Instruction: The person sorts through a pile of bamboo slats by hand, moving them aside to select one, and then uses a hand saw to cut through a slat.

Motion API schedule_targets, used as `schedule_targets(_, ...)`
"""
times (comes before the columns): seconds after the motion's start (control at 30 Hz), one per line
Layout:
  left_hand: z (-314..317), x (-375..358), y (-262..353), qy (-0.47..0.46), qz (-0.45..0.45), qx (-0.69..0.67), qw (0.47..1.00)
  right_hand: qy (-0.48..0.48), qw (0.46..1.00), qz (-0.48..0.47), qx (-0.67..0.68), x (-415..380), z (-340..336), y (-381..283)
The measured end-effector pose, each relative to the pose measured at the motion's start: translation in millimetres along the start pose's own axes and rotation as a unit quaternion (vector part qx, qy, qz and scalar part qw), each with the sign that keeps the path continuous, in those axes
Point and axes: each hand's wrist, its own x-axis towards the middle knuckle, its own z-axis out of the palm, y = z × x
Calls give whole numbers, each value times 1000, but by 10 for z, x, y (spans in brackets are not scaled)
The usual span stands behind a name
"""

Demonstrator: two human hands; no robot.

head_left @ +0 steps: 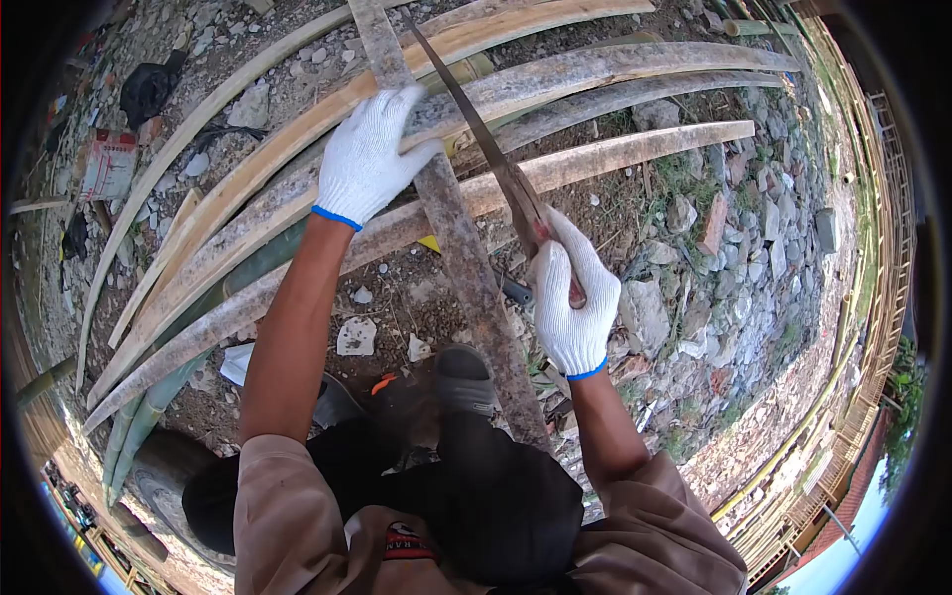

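My left hand, in a white knit glove, presses down on a long grey bamboo slat that runs from the top of the view toward my foot. My right hand, also gloved, grips the reddish handle of a machete. Its long blade points up and left and lies along the slat, just right of my left hand. My dark shoe stands on the near end of the slat. Several split bamboo strips lie crosswise under it.
Stony, rubble-strewn ground lies to the right. Green bamboo poles lie at lower left. A red-and-white container and dark litter sit at upper left. A bamboo fence frame curves along the right edge.
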Motion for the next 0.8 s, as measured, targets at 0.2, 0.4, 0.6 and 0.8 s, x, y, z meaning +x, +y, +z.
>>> schedule_targets(0.2,-29,44,63,-4,-52,-33,998,7,1000,8,6,-283,-120,45)
schedule_targets(0.4,-29,75,-146,71,-101,-124,985,18,998,-21,57,529,415,-75)
schedule_targets(0.6,-69,54,-190,-29,-165,9,986,-17,999,29,0,-404,-236,43)
schedule_targets(0.8,-46,133,-129,-83,-209,25,974,-4,998,58,7,34,24,-19)
